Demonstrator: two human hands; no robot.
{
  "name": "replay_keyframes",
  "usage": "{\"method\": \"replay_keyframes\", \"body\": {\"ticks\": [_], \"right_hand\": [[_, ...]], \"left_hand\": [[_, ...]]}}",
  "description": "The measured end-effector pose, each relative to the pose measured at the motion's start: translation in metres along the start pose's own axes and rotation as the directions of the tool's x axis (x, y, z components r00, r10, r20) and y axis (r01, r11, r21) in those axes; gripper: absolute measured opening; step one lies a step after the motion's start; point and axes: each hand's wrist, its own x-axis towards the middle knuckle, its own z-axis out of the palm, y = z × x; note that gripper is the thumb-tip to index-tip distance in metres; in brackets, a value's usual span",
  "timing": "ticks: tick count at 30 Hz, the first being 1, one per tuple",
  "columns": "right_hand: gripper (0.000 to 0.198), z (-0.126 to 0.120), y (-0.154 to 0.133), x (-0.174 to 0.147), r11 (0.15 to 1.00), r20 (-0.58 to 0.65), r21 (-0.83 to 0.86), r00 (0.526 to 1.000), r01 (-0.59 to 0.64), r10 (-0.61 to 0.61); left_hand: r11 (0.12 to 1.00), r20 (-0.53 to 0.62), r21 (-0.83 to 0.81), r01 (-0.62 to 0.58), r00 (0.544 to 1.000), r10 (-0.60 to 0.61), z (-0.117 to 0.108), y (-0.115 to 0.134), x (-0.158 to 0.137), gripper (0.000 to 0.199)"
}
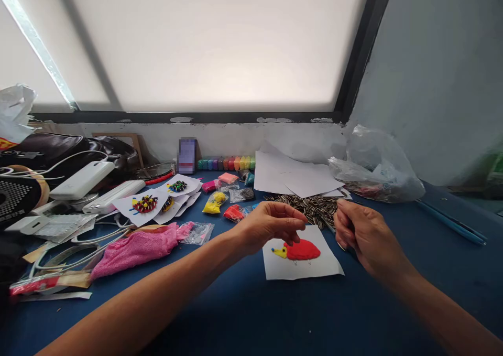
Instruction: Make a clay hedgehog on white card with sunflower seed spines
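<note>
Left hand (279,223) half-curled, right hand (359,235) pinched, anything held unclear, near seeds (319,208); a packet (225,197) contains yellow clay (214,203).

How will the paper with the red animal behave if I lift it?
The paper is probably light and floppy, as it looks thin. It may sag under the red body, which looks raised. That might dent if pinched, given its clay-like look.

Rm., appar. home, w/ craft corner: 1 blue-topped table (220,309) below 1 pale, dk.-framed window (236,46); supplies incl. coloured clay packs (227,163), paper sheets (294,172), seed heap (320,208); household clutter, e.g., dk. bag (51,147), pink cloth (137,250).
</note>
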Motion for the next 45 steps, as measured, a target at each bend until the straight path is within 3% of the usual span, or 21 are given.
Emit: {"method": "replay_keyframes", "body": {"ticks": [3, 4, 7, 12, 15, 19, 22, 34, 37, 42, 45], "right_hand": [[0.039, 0.002, 0.0, 0.0, 1.0, -0.021, -0.026, 1.0, 0.012, -0.013], [0.044, 0.003, 0.0, 0.0, 0.999, -0.015, -0.035, 1.0, 0.015, -0.015], [0.064, 0.008, -0.001, -0.004, 0.998, 0.078, -0.069, 0.997, 0.003, 0.002], [0.061, 0.012, 0.008, -0.007, 0.991, 0.227, -0.127, 0.974, 0.028, 0.001], [0.057, 0.011, 0.015, -0.006, 0.985, 0.197, -0.156, 0.979, 0.075, -0.044], [0.053, 0.01, 0.018, -0.008, 0.97, 0.155, -0.202, 0.982, 0.138, -0.108], [0.05, 0.01, 0.014, -0.009, 0.963, 0.155, -0.217, 0.979, 0.162, -0.129], [0.057, 0.002, 0.008, -0.005, 0.954, 0.115, -0.268, 0.987, 0.137, -0.109], [0.055, 0.001, 0.008, -0.005, 0.952, 0.083, -0.254, 0.984, 0.171, -0.155], [0.053, 0.0, 0.009, -0.002, 0.974, 0.112, -0.16, 0.983, 0.159, -0.142], [0.051, 0.002, 0.008, -0.002, 0.98, 0.125, -0.136, 0.984, 0.142, -0.125]], "left_hand": [[0.999, -0.001, -0.03, 0.014, 1.0, -0.014, -0.001, -0.001, 0.0, 0.036], [0.999, 0.009, -0.038, 0.014, 1.0, -0.013, -0.001, -0.001, 0.0, 0.036], [0.999, 0.051, -0.047, 0.001, 0.999, 0.001, 0.0, -0.003, -0.001, 0.036], [0.999, 0.039, -0.002, -0.036, 0.999, 0.037, 0.003, -0.005, -0.003, 0.037], [0.999, 0.063, 0.016, -0.036, 0.997, 0.035, 0.006, -0.005, -0.004, 0.042], [1.0, 0.193, -0.003, 0.02, 0.981, -0.02, 0.015, -0.004, -0.007, 0.061], [0.997, 0.274, -0.073, 0.037, 0.962, -0.016, 0.02, -0.001, -0.009, 0.064], [0.999, 0.282, 0.027, 0.044, 0.958, -0.05, 0.007, 0.012, -0.01, 0.065], [0.999, 0.271, 0.046, 0.011, 0.962, -0.023, 0.006, 0.013, -0.011, 0.058], [0.991, 0.173, 0.126, -0.039, 0.985, 0.016, 0.001, 0.014, -0.011, 0.024], [0.991, 0.12, 0.129, -0.032, 0.993, 0.016, 0.001, 0.013, -0.01, 0.02]]}}
